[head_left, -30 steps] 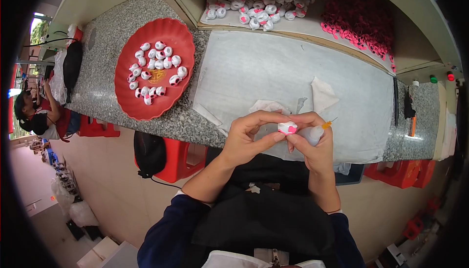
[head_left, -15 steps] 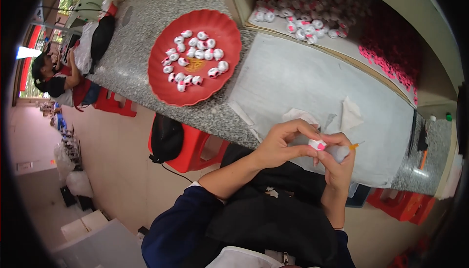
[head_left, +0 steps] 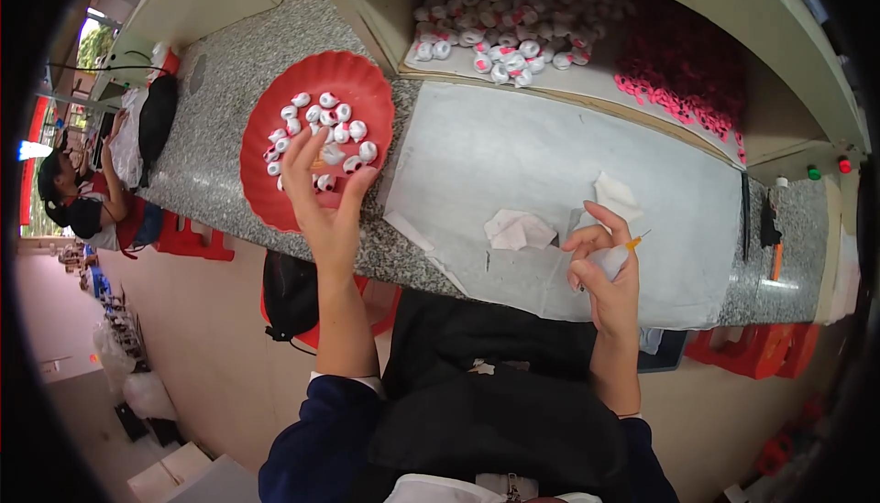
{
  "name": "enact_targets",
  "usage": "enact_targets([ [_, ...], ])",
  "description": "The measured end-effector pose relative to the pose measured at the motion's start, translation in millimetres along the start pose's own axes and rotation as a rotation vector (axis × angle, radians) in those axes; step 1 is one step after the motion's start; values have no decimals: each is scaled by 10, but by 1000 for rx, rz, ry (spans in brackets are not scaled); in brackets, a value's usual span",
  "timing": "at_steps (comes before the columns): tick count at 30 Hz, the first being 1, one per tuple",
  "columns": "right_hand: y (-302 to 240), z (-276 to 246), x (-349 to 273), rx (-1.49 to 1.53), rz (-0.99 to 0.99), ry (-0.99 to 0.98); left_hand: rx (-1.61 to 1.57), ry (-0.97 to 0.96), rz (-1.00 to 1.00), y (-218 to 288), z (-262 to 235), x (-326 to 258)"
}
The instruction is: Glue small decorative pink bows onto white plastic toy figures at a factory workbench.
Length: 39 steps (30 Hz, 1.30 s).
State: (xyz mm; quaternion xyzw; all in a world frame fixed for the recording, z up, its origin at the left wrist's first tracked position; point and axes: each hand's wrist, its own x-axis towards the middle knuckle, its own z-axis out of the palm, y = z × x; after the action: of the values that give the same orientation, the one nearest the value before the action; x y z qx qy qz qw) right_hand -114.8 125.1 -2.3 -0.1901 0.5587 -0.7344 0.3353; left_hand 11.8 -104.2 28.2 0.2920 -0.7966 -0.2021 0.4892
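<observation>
L hand (head_left: pixel 327 212) is spread wide over the plate (head_left: pixel 359 77) at 11 o'clock, looks empty. R hand (head_left: pixel 614 301) at 1 is curled round the bottle (head_left: pixel 609 263): prob light, squeezy, best held mid-body.

Red plate (head_left: pixel 367 95): 10 o'clock, partly behind left hand (head_left: pixel 328 224)
Bottle (head_left: pixel 610 261): 3 o'clock, partly behind right hand (head_left: pixel 612 298)
Pink pieces (head_left: pixel 680 86): 2 o'clock, shapes too small

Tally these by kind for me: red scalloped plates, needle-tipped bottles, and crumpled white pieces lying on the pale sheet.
Red, round, scalloped-edge plate: 1
Translucent white bottle with an orange needle tip, in the right hand: 1
Crumpled white cloth-like pieces on the pale grey sheet: 2
Total: 4
</observation>
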Motion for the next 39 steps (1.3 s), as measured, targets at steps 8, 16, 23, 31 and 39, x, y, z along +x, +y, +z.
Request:
enact_targets([
  [8,-55,-131,-142,-33,-123,58,-78,-390,549,496,1756,488],
  [16,-58,-323,-246,20,-100,119,-105,-750,410,481,2315,640],
  [23,-140,-274,-229,41,-119,73,-1194,-923,-532,643,1126,43],
  [31,-217,-148,-311,-111,-135,94,-1554,-785,-1097,561,597,-614],
  [39,-276,-13,-285,179,-384,349,-1440,-792,-804,577,476,-798],
])
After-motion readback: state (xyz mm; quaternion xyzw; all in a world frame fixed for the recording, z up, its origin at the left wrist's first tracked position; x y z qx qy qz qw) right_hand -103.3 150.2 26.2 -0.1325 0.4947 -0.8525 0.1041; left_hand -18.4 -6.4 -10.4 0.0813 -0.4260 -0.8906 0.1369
